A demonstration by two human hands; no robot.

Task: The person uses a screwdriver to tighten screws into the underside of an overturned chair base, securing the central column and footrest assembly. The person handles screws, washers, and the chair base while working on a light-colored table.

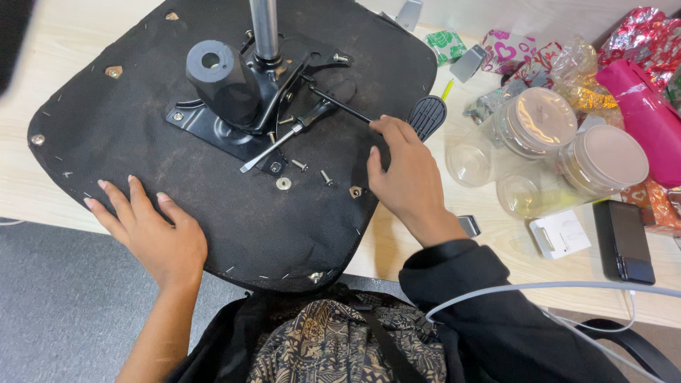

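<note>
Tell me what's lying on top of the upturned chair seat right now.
On the chair seat: a black mechanism plate with a metal column, a screwdriver, loose screws and a washer. The left hand lies flat on it; the right hand holds a lever. The table beneath is hidden.

This looks like an office or home workroom used as a makeshift repair spot. A pale wooden desk (42,42) stands on grey carpet (57,305) and carries an upturned black fabric-backed chair seat (213,213) with loose silver screws (328,177), beside clear lidded plastic jars (539,124) and shiny patterned gift wrap (638,35).
</note>
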